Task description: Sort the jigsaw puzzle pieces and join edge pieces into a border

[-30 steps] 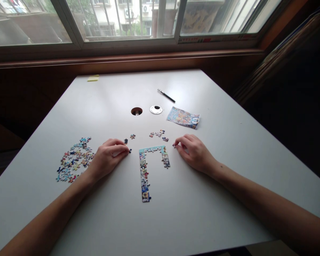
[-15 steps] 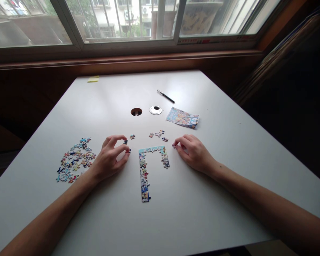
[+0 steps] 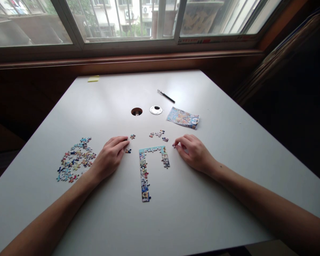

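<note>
Head view: a person sits at a white table (image 3: 202,199) below a window, both forearms resting on it, working a small jigsaw. The left hand (image 3: 109,158) lies low with its fingers stretched forward, fingertips over a dark loose piece (image 3: 128,150) just left of the assembled border (image 3: 146,167); whether it actually grips that piece cannot be told. The right hand (image 3: 194,153) pinches a small puzzle piece (image 3: 174,145) between thumb and forefinger, just right of the border's top corner. The border forms an upside-down L with a short right stub. A heap of unsorted pieces (image 3: 75,160) lies near the left wrist, a few strays (image 3: 158,134) sit beyond the border, and a printed packet (image 3: 183,117), a pen (image 3: 166,96) and a round cable hole (image 3: 136,111) lie farther back. The likeliest mishap: a forearm or fingertip brushing the thin border could break its joints apart, and the left wrist could scatter the heap.
</note>
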